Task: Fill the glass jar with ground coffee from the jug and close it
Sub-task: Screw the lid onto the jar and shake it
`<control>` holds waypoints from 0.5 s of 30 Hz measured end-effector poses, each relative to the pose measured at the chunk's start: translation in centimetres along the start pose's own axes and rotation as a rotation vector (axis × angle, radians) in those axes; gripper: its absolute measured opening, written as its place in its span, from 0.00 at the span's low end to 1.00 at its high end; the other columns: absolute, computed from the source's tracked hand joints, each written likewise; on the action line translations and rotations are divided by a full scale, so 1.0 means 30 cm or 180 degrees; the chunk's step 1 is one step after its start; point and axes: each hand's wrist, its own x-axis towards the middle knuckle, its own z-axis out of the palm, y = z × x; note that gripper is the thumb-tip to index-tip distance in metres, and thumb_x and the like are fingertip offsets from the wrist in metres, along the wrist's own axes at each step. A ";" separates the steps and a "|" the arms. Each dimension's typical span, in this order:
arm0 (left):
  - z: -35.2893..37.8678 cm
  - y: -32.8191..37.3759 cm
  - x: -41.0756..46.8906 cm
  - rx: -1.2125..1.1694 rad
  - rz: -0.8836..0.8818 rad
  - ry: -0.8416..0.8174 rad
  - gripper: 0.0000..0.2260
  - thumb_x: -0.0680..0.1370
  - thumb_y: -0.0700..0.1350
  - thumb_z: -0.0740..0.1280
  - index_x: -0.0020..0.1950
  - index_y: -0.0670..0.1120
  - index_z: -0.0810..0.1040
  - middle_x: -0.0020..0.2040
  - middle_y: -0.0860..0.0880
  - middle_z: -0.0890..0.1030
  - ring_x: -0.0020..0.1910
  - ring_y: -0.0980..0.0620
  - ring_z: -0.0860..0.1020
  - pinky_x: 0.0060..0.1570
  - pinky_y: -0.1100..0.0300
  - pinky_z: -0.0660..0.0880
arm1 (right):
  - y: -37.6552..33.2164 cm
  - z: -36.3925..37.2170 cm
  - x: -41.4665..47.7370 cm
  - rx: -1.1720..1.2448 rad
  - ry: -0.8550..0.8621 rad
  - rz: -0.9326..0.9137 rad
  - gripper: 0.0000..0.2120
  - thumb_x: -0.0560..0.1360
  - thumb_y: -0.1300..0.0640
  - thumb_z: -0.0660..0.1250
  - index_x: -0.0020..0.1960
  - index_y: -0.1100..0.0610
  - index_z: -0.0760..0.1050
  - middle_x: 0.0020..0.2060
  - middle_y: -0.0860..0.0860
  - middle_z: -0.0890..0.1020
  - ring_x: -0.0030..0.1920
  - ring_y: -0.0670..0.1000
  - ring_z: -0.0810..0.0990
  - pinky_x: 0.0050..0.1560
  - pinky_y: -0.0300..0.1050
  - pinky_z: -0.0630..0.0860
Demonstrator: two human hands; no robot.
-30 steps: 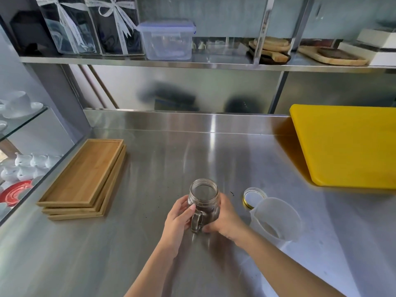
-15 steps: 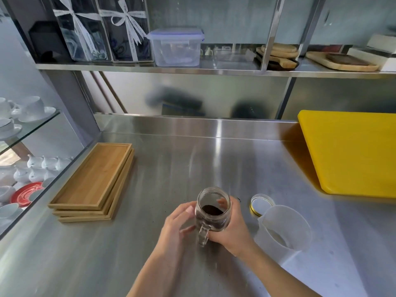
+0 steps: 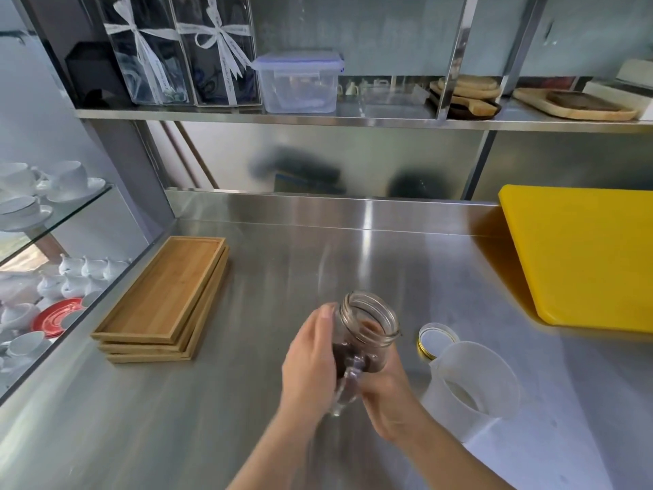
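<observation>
The glass jar [image 3: 367, 334] sits in the near middle of the scene, tilted so that its open mouth leans away toward the far right and its glass handle points back toward the person. Dark ground coffee [image 3: 348, 355] lies in its lower part; the threaded rim is bare, with no lid on it. The right hand [image 3: 390, 394] wraps the jar's lower right side, its grip clamped on the glass. The left hand [image 3: 311, 362] lies against the jar's left side with fingers stretched out flat; it is blurred, and whether its grip closes on the jar I cannot tell. Whether the jar's base touches the steel surface [image 3: 247, 419] is hidden by the hands.

Just to the right of the jar the gold-rimmed lid [image 3: 436, 343] lies flat on the surface. The translucent white jug [image 3: 470, 387] stands on the near side of the lid, partly overlapping it in the view, and looks nearly empty.

At the left a stack of wooden trays [image 3: 166, 298] rests on the surface, well apart from the jar. A yellow cutting board [image 3: 583, 256] covers the far right. Above, a steel shelf [image 3: 353, 118] carries a clear plastic container [image 3: 298, 81] and ribbon-tied boxes [image 3: 180, 51]. White cups [image 3: 67, 178] stand on glass shelving at the far left.
</observation>
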 end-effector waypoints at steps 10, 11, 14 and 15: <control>-0.103 0.019 0.058 -0.0975 0.0307 0.1213 0.17 0.81 0.51 0.53 0.53 0.43 0.77 0.51 0.46 0.81 0.61 0.45 0.77 0.69 0.45 0.65 | -0.030 -0.008 -0.037 -0.0404 0.0259 0.0176 0.40 0.50 0.65 0.73 0.60 0.62 0.65 0.43 0.66 0.80 0.40 0.60 0.77 0.37 0.57 0.68; -0.088 0.023 0.048 -0.1083 0.0271 0.1140 0.18 0.80 0.52 0.53 0.54 0.42 0.78 0.51 0.45 0.81 0.60 0.45 0.77 0.69 0.44 0.65 | -0.034 0.003 -0.039 -0.0452 0.0286 0.0120 0.39 0.50 0.65 0.72 0.59 0.59 0.66 0.42 0.65 0.80 0.39 0.59 0.77 0.35 0.53 0.69; 0.015 -0.007 -0.020 -0.1191 -0.0431 0.0232 0.22 0.77 0.58 0.58 0.47 0.43 0.84 0.49 0.41 0.85 0.54 0.42 0.81 0.64 0.42 0.71 | -0.050 0.035 -0.045 -0.0634 0.0208 -0.0059 0.36 0.50 0.71 0.70 0.57 0.56 0.69 0.43 0.61 0.82 0.39 0.57 0.80 0.29 0.43 0.72; 0.035 -0.014 -0.039 -0.1234 -0.0728 0.0080 0.23 0.76 0.59 0.59 0.45 0.43 0.85 0.47 0.41 0.86 0.52 0.41 0.82 0.60 0.43 0.74 | -0.055 0.038 -0.046 -0.0711 0.0195 -0.0063 0.35 0.50 0.72 0.69 0.56 0.57 0.70 0.42 0.58 0.83 0.39 0.52 0.81 0.28 0.42 0.74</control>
